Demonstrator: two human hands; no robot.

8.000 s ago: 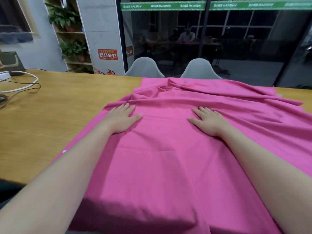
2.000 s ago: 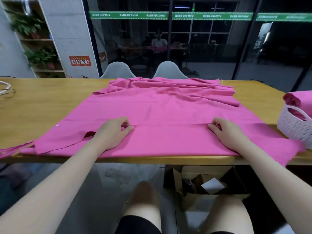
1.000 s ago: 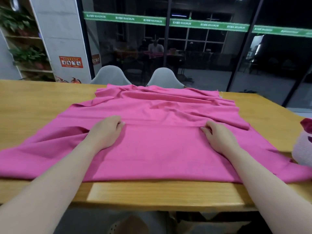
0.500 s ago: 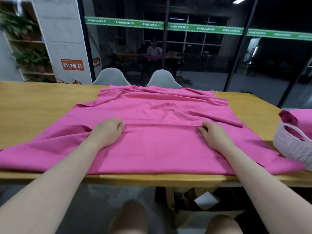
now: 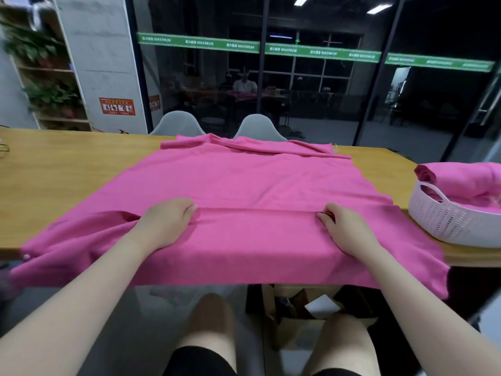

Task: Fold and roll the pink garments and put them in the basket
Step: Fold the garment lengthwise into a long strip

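I observed the left hand [image 5: 165, 223] and right hand [image 5: 345, 229] each pinching the fold ridge of the pink garment [image 5: 257, 185] at the surface's [image 5: 54, 180] near edge; I judged even, level rolling necessary.

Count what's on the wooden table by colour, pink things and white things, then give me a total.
Pink: 2, the flat pink cloth garment gripped by the left hand and right hand, and the rolled pink garment in the basket.
White: 1, the white perforated plastic basket.
Total: 3.
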